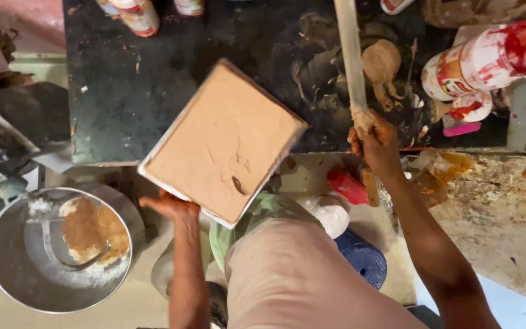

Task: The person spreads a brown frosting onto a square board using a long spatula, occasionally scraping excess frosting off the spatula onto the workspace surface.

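A flat rectangular slab point(223, 141), tan-coated on its upper face with a pale rim, is sitting tilted over the near edge of a dark work table point(129, 91), one corner pointing far and another pointing near toward the person's lap. The left hand point(168, 206) is gripping it from beneath at its near left edge, fingers hidden under the slab, thumb side showing. To the right, well apart from it, the right hand point(375, 143) is clamping shut around a long pale stick point(351, 58) that is running up and away to the far edge of the view, its lower end smeared with brown paste. On the table just beyond the stick, swirls of brown paste point(380, 61) are lying. Farther right, a paint-stained bottle with a red cap point(485, 61) is lying on its side. Near left, on the floor, a round metal bowl point(13, 268) is holding brown and white powder and a spoon. Below the right hand, a red object point(346, 184) and a blue lid point(363, 259) are resting near the person's knee.
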